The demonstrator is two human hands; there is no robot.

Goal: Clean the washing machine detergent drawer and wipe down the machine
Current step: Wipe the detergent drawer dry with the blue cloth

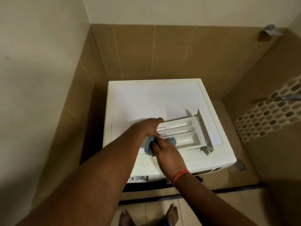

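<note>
The white detergent drawer (184,131) lies flat on top of the white washing machine (146,101), its three compartments facing up and its front panel pointing right. My left hand (151,128) grips the drawer's left end and holds it steady. My right hand (164,152), with red threads around the wrist, presses a blue cloth (149,147) against the drawer's near left corner. Part of the cloth pokes out past my fingers into the nearest compartment.
The machine stands in a corner between a cream wall on the left and brown tiled walls behind and to the right. A floor drain (240,165) lies right of the machine. The empty drawer slot (138,177) shows on the machine's front. My bare feet stand on the tiles below.
</note>
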